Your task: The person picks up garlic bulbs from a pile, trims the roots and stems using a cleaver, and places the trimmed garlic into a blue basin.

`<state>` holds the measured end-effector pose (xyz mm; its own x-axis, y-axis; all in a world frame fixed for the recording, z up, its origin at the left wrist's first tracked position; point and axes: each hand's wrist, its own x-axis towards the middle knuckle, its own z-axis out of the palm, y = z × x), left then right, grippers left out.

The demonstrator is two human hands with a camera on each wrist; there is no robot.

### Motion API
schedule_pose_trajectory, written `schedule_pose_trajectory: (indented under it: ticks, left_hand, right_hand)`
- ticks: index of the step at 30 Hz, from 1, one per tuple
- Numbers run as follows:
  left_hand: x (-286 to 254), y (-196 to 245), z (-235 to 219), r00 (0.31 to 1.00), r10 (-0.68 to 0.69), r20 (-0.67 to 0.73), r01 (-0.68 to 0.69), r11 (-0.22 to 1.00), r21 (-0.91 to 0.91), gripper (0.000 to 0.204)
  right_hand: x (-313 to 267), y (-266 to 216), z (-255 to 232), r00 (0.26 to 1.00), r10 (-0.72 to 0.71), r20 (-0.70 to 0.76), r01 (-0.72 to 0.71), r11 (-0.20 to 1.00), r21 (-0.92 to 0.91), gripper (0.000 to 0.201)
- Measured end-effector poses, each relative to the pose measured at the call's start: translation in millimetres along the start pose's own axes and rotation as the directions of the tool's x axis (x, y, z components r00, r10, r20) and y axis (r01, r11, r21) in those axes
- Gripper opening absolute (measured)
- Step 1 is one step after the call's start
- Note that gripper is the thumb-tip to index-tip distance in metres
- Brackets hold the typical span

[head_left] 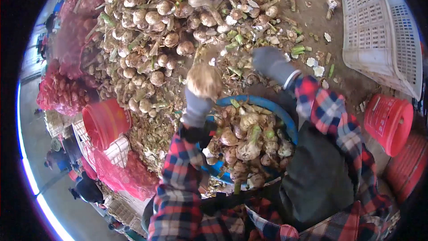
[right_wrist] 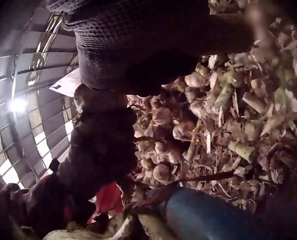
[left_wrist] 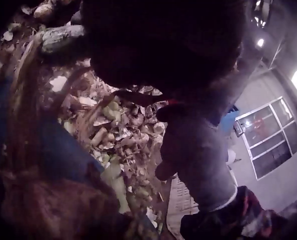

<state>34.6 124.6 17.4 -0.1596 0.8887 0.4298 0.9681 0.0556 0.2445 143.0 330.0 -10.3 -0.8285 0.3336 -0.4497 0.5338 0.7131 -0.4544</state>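
Observation:
My gloved left hand grips a large garlic bulb, its root side toward the head camera and its stalk pointing away. To the right, over the trimmings, is my gloved right hand. A thin dark curved blade, with a bit of red at its base, sticks out from the right hand in the left wrist view; I cannot tell the tool's exact kind. Below and between the hands sits a blue basin full of garlic bulbs, partly overlapped by the left forearm.
A big heap of garlic with stalks spreads ahead. Cut stalks and peel litter the ground. A white crate and a red bucket stand at right. At left are another red bucket and red mesh sacks.

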Motion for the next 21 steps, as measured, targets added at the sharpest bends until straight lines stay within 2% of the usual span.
schedule_pose_trajectory:
  ticks: [2, 3, 4, 5, 6, 7, 8, 9, 10, 12, 13, 14, 15, 16, 18, 19, 21]
  left_hand:
    - [-15, 4, -8, 0.954, -0.3, -0.003, 0.285, 0.91, -0.301, 0.026]
    - [-11, 7, -14, 0.891, -0.452, 0.044, 0.439, 0.832, -0.34, 0.03]
    - [-3, 10, -16, 0.814, -0.571, 0.112, 0.565, 0.731, -0.382, 0.034]
    - [-2, 7, -12, 0.786, -0.611, 0.097, 0.544, 0.607, -0.579, 0.039]
    - [4, 1, -7, 0.79, -0.606, 0.09, 0.536, 0.613, -0.581, 0.039]
    - [5, -3, -4, 0.815, -0.568, 0.114, 0.533, 0.659, -0.531, 0.038]
    - [-1, -4, -6, 0.834, -0.532, 0.146, 0.531, 0.701, -0.476, 0.037]
    - [-13, -12, -7, 0.989, -0.124, 0.078, 0.119, 0.991, 0.06, 0.034]
    - [-36, -20, 14, 0.887, -0.449, 0.111, 0.462, 0.867, -0.188, 0.031]
    - [-42, -21, 10, 0.944, -0.269, 0.193, 0.263, 0.963, 0.06, 0.033]
    - [-43, -20, 12, 0.942, -0.269, 0.199, 0.263, 0.963, 0.055, 0.033]
    - [-35, -18, 14, 0.901, -0.398, 0.171, 0.423, 0.894, -0.148, 0.032]
    - [-28, -14, 13, 0.835, -0.523, 0.171, 0.548, 0.762, -0.344, 0.031]
    - [-24, -5, 12, 0.836, -0.522, 0.169, 0.546, 0.763, -0.346, 0.031]
    - [-2, 24, -2, 0.683, -0.693, 0.231, 0.642, 0.419, -0.642, 0.027]
    - [-16, 18, 12, 0.645, -0.722, 0.25, 0.633, 0.321, -0.704, 0.023]
    - [-4, 27, 1, 0.667, -0.703, 0.246, 0.627, 0.353, -0.694, 0.022]
  right_hand:
    - [-4, 27, -9, 0.978, 0.198, 0.06, -0.197, 0.98, -0.012, 0.025]
    - [-15, 19, -14, 0.983, 0.183, -0.009, -0.182, 0.981, 0.069, 0.024]
    - [-29, 11, -17, 0.98, 0.2, -0.008, -0.198, 0.977, 0.073, 0.024]
    - [-33, -8, -26, 0.997, 0.079, -0.014, -0.078, 0.996, 0.037, 0.024]
    - [-35, -25, -34, 0.999, -0.049, -0.006, 0.049, 0.999, -0.001, 0.023]
    - [-43, -38, -38, 0.999, -0.046, 0.007, 0.046, 0.999, 0.008, 0.023]
    - [-52, -51, -42, 0.984, -0.179, 0.015, 0.178, 0.984, 0.028, 0.022]
    - [-54, -59, -46, 0.948, -0.317, 0.001, 0.317, 0.948, 0.033, 0.021]
    - [-51, -60, -34, 0.861, -0.436, -0.263, 0.468, 0.881, 0.074, 0.019]
    - [-53, -71, -40, 0.856, -0.464, -0.228, 0.485, 0.873, 0.045, 0.02]
    - [-54, -70, -38, 0.86, -0.458, -0.225, 0.48, 0.876, 0.05, 0.02]
    - [-50, -67, -35, 0.861, -0.454, -0.231, 0.476, 0.878, 0.049, 0.021]
    - [-48, -66, -32, 0.861, -0.452, -0.235, 0.475, 0.879, 0.049, 0.023]
    - [-46, -62, -30, 0.86, -0.451, -0.237, 0.474, 0.879, 0.046, 0.023]
    - [-41, -54, -25, 0.927, -0.355, -0.124, 0.361, 0.932, 0.028, 0.024]
    - [-40, -52, -20, 0.928, -0.35, -0.126, 0.355, 0.935, 0.016, 0.024]
    - [-40, -46, -16, 0.919, -0.365, -0.146, 0.37, 0.929, 0.008, 0.023]
